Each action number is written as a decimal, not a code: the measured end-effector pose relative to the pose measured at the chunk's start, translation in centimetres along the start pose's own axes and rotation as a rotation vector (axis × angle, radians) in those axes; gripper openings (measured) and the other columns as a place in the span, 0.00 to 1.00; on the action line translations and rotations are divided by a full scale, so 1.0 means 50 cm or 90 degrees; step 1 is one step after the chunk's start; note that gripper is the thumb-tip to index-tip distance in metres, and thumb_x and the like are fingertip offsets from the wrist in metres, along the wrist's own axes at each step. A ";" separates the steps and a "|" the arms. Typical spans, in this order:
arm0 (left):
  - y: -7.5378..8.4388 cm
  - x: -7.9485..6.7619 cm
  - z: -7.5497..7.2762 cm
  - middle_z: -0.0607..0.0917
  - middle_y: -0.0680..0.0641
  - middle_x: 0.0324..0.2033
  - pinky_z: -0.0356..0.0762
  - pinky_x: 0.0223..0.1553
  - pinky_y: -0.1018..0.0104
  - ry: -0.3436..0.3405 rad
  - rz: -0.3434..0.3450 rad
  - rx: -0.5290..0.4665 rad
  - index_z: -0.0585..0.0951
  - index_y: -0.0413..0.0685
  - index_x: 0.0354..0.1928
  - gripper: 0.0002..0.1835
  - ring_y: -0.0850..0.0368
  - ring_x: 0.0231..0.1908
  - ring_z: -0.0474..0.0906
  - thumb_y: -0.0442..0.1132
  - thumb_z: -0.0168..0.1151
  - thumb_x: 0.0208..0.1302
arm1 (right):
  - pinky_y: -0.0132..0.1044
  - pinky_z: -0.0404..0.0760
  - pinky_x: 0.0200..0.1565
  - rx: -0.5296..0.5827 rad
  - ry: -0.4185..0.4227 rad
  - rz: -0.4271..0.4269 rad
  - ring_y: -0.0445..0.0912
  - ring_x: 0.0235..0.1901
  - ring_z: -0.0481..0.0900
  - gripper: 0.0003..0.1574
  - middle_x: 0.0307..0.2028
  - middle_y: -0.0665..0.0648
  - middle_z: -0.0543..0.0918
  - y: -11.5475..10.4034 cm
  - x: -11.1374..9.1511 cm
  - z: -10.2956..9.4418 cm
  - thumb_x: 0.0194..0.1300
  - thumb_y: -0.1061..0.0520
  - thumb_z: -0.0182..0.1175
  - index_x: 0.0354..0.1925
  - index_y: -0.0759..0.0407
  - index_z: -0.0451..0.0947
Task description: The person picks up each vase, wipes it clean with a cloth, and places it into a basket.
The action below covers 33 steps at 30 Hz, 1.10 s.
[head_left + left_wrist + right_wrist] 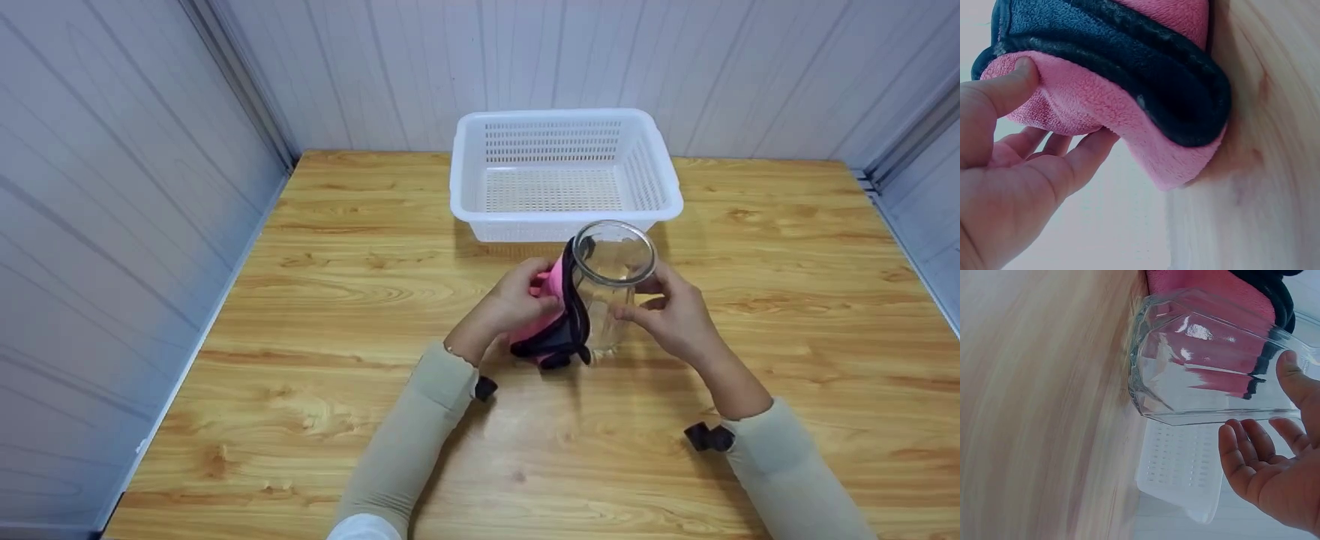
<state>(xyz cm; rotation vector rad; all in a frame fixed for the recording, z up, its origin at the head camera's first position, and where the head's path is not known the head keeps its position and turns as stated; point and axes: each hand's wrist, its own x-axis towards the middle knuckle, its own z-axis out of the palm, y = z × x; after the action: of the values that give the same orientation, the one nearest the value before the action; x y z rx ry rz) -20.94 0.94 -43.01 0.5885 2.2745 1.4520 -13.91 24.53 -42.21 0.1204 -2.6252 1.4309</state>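
My left hand [517,300] pinches a pink and dark towel-like cloth [1089,95] with black edging, thumb on one side and fingers on the other. The cloth [551,319] hangs folded against the left side of a clear glass jar [611,300]. With thumb and fingers on either side, my right hand [671,311] holds the jar at its right. In the right wrist view the jar [1202,365] has a faceted body, its base close over the tabletop, and pink cloth [1213,287] shows behind it. The jar stands upright, mouth uncovered.
A white plastic basket [566,229] with slotted walls stands behind the jar, near the back wall [480,60]. The wood-grain table [337,315] reaches to pale panel walls at the left, back and right. Small black devices [709,437] sit at both wrists.
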 end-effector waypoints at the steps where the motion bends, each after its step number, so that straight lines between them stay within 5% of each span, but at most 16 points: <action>1: 0.002 0.000 0.000 0.73 0.41 0.62 0.74 0.59 0.59 0.005 0.006 -0.007 0.71 0.43 0.63 0.28 0.44 0.59 0.74 0.27 0.61 0.59 | 0.27 0.79 0.38 -0.004 0.000 -0.003 0.36 0.40 0.78 0.38 0.45 0.58 0.83 -0.001 0.000 0.000 0.48 0.55 0.75 0.57 0.59 0.74; 7: 0.020 -0.001 0.001 0.76 0.41 0.58 0.74 0.58 0.61 0.050 0.080 -0.043 0.73 0.41 0.62 0.27 0.47 0.57 0.75 0.26 0.60 0.58 | 0.25 0.79 0.37 0.000 -0.005 -0.012 0.34 0.40 0.79 0.32 0.44 0.60 0.84 -0.005 0.000 0.000 0.51 0.57 0.74 0.54 0.60 0.76; 11: 0.027 0.000 0.003 0.78 0.41 0.56 0.74 0.58 0.59 0.064 0.108 -0.065 0.73 0.41 0.61 0.27 0.48 0.57 0.75 0.26 0.58 0.57 | 0.24 0.79 0.37 0.002 -0.004 -0.019 0.43 0.44 0.81 0.29 0.44 0.62 0.84 -0.005 0.000 0.003 0.52 0.60 0.72 0.53 0.62 0.76; 16: 0.022 0.005 0.008 0.77 0.42 0.57 0.74 0.59 0.60 0.061 0.107 -0.021 0.71 0.43 0.62 0.27 0.50 0.58 0.74 0.27 0.57 0.58 | 0.26 0.80 0.38 -0.006 -0.006 -0.040 0.53 0.47 0.82 0.32 0.47 0.62 0.84 0.000 -0.001 0.003 0.54 0.59 0.71 0.57 0.61 0.75; 24: 0.016 0.010 0.006 0.75 0.42 0.59 0.75 0.56 0.63 0.015 0.084 -0.019 0.68 0.47 0.64 0.28 0.51 0.57 0.75 0.29 0.57 0.60 | 0.46 0.79 0.53 0.012 -0.009 -0.018 0.53 0.48 0.80 0.41 0.47 0.68 0.80 -0.002 -0.010 0.012 0.49 0.63 0.73 0.58 0.67 0.66; 26: 0.011 0.011 0.006 0.75 0.43 0.59 0.75 0.55 0.64 0.009 0.086 -0.018 0.68 0.49 0.65 0.28 0.51 0.56 0.75 0.30 0.58 0.61 | 0.48 0.77 0.57 0.021 -0.009 -0.013 0.59 0.50 0.78 0.42 0.47 0.70 0.78 -0.001 -0.010 0.015 0.47 0.62 0.74 0.57 0.68 0.64; 33: -0.001 0.015 0.004 0.75 0.44 0.56 0.74 0.51 0.67 -0.011 0.066 0.014 0.67 0.47 0.64 0.29 0.55 0.51 0.74 0.28 0.57 0.59 | 0.50 0.78 0.56 0.052 -0.017 -0.001 0.58 0.51 0.76 0.44 0.51 0.64 0.76 0.002 -0.008 0.018 0.47 0.59 0.76 0.57 0.66 0.64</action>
<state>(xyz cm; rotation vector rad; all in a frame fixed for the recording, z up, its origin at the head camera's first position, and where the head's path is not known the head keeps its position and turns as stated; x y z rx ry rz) -21.47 1.45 -43.18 0.7335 2.2795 1.4652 -13.63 23.83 -42.85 0.1522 -2.5865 1.5468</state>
